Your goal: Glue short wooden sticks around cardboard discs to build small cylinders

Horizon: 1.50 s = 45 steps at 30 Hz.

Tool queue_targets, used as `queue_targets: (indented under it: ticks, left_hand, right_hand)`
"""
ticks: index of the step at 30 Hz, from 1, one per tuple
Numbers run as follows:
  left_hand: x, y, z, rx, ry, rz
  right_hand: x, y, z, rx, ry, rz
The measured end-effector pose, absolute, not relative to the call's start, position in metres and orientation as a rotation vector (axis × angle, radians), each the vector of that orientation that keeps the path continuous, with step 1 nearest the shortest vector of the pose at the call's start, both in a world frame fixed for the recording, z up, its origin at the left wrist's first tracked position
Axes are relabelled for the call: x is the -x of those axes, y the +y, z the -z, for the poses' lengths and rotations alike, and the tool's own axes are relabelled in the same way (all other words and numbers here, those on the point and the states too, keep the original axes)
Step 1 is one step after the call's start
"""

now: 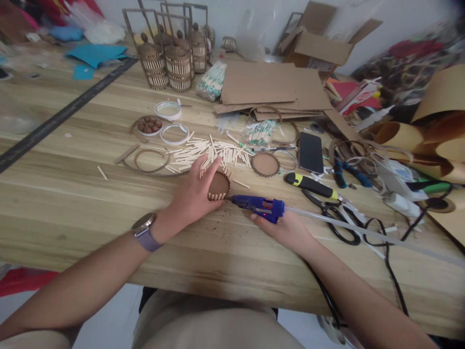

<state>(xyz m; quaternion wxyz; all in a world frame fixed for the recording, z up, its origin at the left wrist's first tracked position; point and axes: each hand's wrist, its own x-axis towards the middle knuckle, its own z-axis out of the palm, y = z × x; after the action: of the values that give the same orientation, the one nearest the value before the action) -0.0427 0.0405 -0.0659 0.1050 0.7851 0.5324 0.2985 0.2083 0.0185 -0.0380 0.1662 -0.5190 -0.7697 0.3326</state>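
Observation:
My left hand (194, 194) curls around a small round cardboard base (220, 185) edged with short upright sticks, its thumb along the near side. In my right hand (286, 228) is a blue hot glue gun (257, 206), a small red light glowing on its body. The gun's nozzle points left and meets the near right rim of the base, as far as I can see. A long clear glue stick (345, 225) trails from the gun's back. Just beyond my left hand lies a pile of short wooden sticks (214, 150). Another round cardboard base (266, 165) rests to the right.
Scissors (341, 223), a utility knife (310, 185), pliers (350, 174) and a phone (311, 152) lie on the right, near a black cord (390, 271). Tape rolls (167, 110) and a dish of brown beads (149, 126) sit left. Lantern-like stick containers (178, 68) and cardboard sheets (261, 85) stand behind.

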Motion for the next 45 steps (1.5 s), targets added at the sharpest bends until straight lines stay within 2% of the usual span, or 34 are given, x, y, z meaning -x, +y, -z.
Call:
queue_targets:
  ticks: [45]
  left_hand:
    - [0.043,0.041,0.065,-2.309,1.594,-0.852]
  right_hand:
    - [-0.205,0.015,0.048,1.500,-2.122,-0.841]
